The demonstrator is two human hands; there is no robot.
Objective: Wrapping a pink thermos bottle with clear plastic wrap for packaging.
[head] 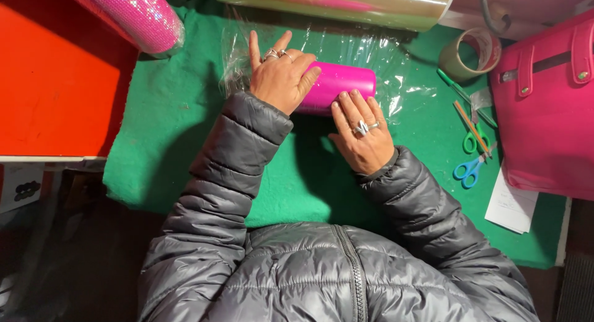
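Pink cylinder (339, 87) lies on its side on the green felt mat (173, 148), on top of a sheet of clear film (377, 56) pulled out from the big roll (334, 3) at the far edge. It looks rigid and smooth-skinned, probably light and hollow, and round enough to roll away if let go; the film under it looks thin, slick and quick to crease, so I judge the safest hold is with flat palms over the top of the curve or at the two ends, not a pinch on the film

Nearest the body, the right hand (362, 133) lies palm down with fingers straight and close together, tips pressing on the near side of the cylinder, wrist bent back out of the grey puffer sleeve. Just beyond it, the left hand (281, 77) covers the cylinder's left end, fingers spread wide, the forefinger reaching onto the film. Both hands press rather than grasp; neither closes around anything

To the right lie green scissors (473, 136), blue scissors (467, 170), a tape roll (470, 52) and a pink bag (547, 105); far left, a glittery pink roll (136, 15) above an orange surface (55, 80)
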